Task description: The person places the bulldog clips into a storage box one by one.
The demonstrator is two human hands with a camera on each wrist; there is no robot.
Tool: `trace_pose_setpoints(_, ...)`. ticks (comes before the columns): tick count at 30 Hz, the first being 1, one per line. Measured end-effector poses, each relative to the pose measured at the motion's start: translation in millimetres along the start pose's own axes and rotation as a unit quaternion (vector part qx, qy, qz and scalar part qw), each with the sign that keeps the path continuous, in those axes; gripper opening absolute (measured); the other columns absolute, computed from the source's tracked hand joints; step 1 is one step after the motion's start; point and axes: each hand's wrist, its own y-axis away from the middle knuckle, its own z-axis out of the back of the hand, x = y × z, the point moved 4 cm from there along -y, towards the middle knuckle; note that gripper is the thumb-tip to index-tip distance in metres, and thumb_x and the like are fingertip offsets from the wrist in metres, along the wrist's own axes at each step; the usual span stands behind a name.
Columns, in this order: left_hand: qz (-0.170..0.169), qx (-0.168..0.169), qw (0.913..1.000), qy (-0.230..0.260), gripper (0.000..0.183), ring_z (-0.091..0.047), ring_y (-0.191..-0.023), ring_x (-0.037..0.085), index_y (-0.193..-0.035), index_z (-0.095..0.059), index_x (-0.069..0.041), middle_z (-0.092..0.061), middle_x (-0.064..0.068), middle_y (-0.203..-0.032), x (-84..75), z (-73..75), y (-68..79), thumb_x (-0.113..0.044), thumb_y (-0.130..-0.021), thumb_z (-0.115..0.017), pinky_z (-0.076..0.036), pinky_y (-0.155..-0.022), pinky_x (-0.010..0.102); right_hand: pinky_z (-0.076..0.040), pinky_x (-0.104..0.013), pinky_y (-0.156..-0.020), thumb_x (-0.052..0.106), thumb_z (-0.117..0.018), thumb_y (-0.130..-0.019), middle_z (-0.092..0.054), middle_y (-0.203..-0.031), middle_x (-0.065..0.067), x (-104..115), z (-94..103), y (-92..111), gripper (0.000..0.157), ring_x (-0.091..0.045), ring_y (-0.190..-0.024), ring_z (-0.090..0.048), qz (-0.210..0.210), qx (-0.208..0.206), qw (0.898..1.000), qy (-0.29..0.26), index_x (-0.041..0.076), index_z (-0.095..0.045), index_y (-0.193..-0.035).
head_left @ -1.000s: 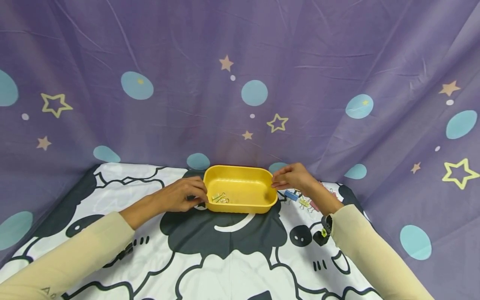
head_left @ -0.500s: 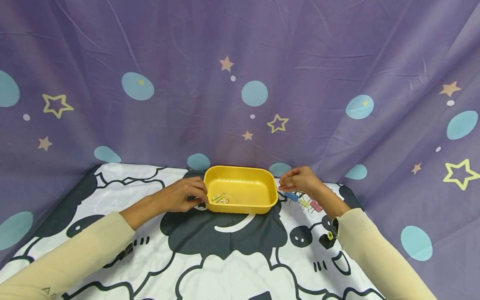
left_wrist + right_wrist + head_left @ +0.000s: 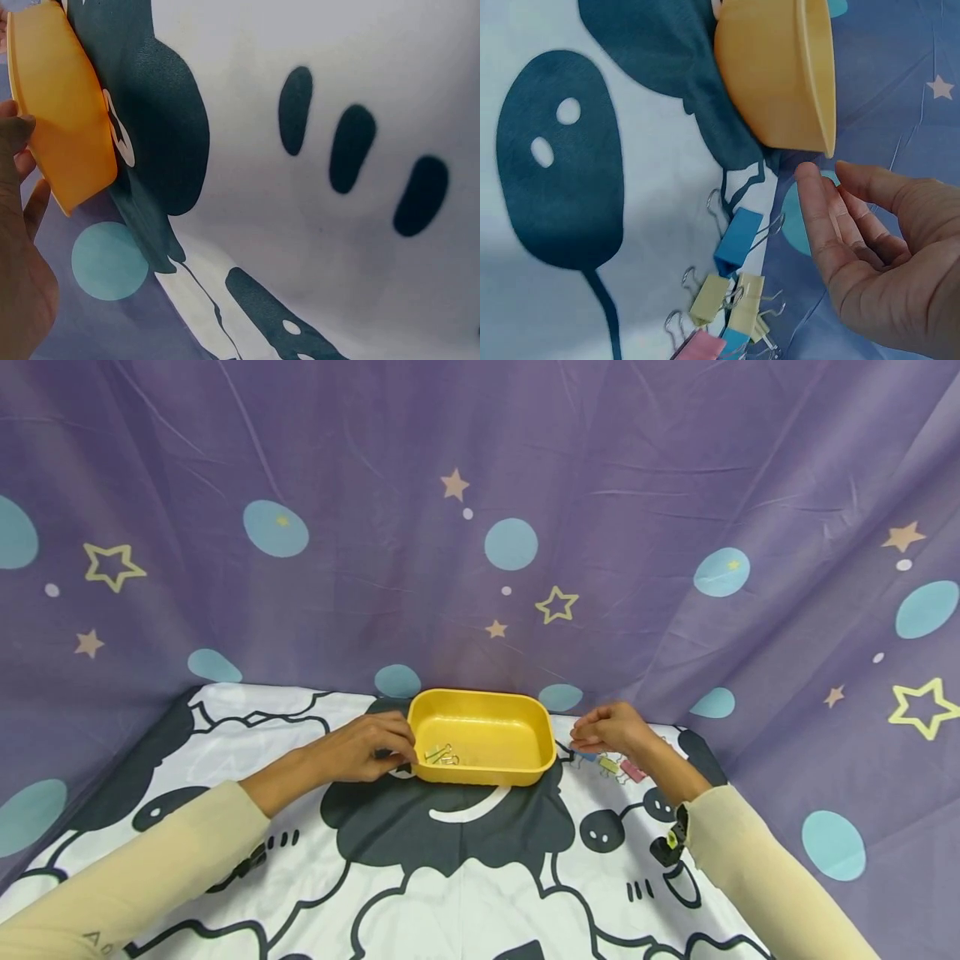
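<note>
The work in hand looks like gathering binder clips into a yellow tray (image 3: 480,776), and this seems to be the reach for another one, with the right hand (image 3: 611,730) empty as far as the views show. The next move, in my judgement, calls for lowering that grip onto the blue binder clip (image 3: 739,241), the nearest one to its fingertips, and closing thumb and index finger on its body rather than on the loose wire handles (those could snag a neighbour).

The right hand is palm inward, thumb and index finger apart with a gap between them, the other fingers loosely bent; how high it hangs I cannot tell. Just beside that grip, on its near side, lie the blue clip, two pale yellow clips (image 3: 711,300) (image 3: 748,300) and a pink clip (image 3: 701,346), crowded together on the cloth-covered desk (image 3: 450,914).

The tray sits to the left of the right hand, apart from its fingertips, and right against the left hand (image 3: 366,749), which pinches its end, thumb on the outer wall; the other fingers are partly hidden. Inside, close to the left grip, lie a few clips (image 3: 435,754) (too small to count surely).

Both forearms reach forward and inward from either side.
</note>
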Motion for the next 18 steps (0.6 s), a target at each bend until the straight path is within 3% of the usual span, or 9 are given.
trace_pose_setpoints(8,-0.003,-0.001,1.0,0.002,0.028,-0.068,-0.098,0.015,-0.099,-0.087,-0.014,-0.08,-0.003,-0.102,0.9,-0.4,0.2,0.01,-0.084,-0.09,-0.063,-0.086,0.037,-0.071,-0.038,-0.086,-0.005,-0.073,-0.102,-0.085,-0.097,-0.012,-10,7.8,3,0.028,-0.017,-0.083,-0.085,-0.013,-0.021,1.0,0.007,-0.019,-0.067,-0.125)
trace_pose_setpoints(18,0.0,-0.003,1.0,0.005,0.029,-0.069,-0.098,0.015,-0.099,-0.087,-0.014,-0.08,-0.003,-0.102,0.6,0.4,0.7,0.011,-0.084,-0.089,-0.063,-0.086,0.037,-0.071,-0.033,-0.073,-0.005,-0.079,-0.098,-0.084,-0.086,-0.009,-18,12.8,8,0.027,-0.012,-0.07,-0.08,-0.016,-0.058,0.996,0.059,-0.019,-0.071,-0.119)
